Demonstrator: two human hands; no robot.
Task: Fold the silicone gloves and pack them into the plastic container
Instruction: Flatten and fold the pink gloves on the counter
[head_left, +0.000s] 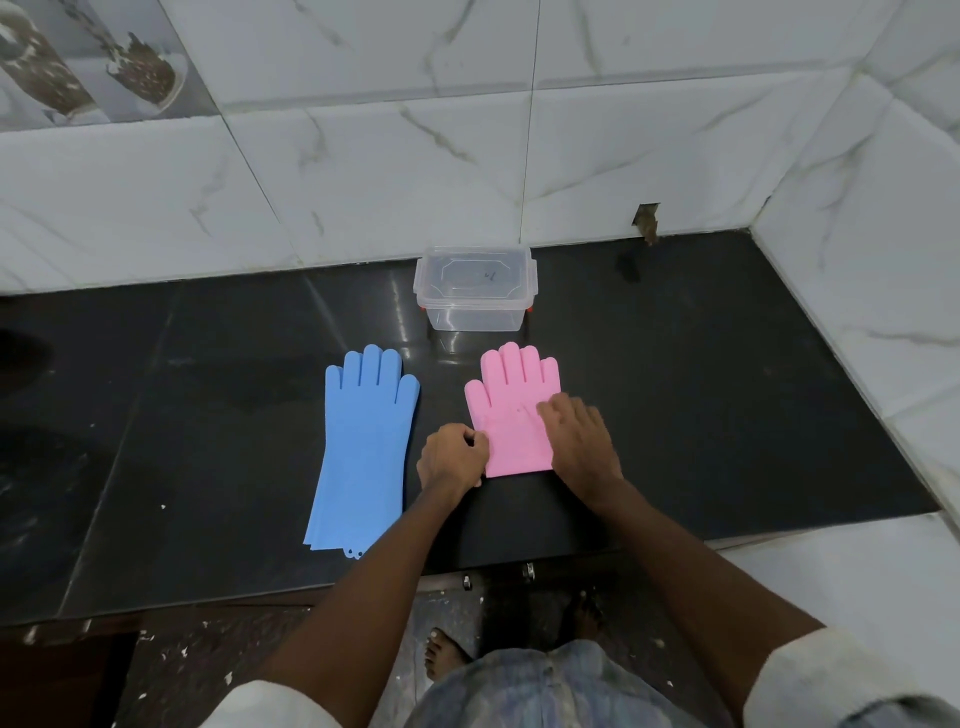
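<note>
On the black stone counter (701, 405), the pink silicone glove (511, 410) lies already halved. The left hand (453, 457) pinches its left edge; the right hand (582, 441) presses flat, fingers spread. Best crease firmly, since silicone likely springs back. The long blue silicone glove (363, 441) lies unfolded beside it, and the clear lidded plastic container (475, 288) sits behind.

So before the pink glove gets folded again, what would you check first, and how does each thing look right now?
1. Pink glove lies flat on the counter: ok.
2. Left hand pinches its left edge: ok.
3. Right hand presses on it: ok.
4. Pink glove looks shorter than the blue glove, so probably folded once: cannot tell for sure.
5. Box open for packing: not ok, the lid is on.
6. Blue glove folded: not ok, full length.
</note>
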